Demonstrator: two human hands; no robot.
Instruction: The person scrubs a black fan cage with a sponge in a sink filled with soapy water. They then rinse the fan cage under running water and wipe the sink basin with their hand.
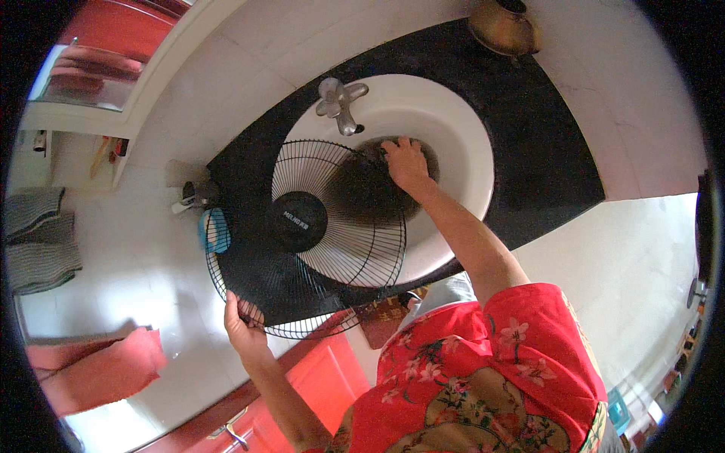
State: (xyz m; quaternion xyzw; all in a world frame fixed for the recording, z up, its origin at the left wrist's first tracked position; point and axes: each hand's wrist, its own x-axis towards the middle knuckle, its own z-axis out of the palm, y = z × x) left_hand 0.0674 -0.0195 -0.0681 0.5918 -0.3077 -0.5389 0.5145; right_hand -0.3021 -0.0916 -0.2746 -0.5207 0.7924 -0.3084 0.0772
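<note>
A round black wire fan grille (351,249) with a dark centre badge leans across the left side of a white washbasin (473,141). My left hand (246,328) grips the grille's outer rim at the lower left, beyond the counter's edge. Dark, murky water (368,192) lies in the bowl under the grille. My right hand (406,167) is low in the basin at the water, just right of the grille, palm down with fingers bent. Whatever may be under its fingers is hidden.
A metal tap (340,105) rises at the basin's back. Black countertop (538,136) surrounds the bowl, with a brass-coloured pot (504,28) in the back corner. A blue item (214,231) sits by the left edge. Grey towels (42,243) and a red cloth (107,368) hang at left.
</note>
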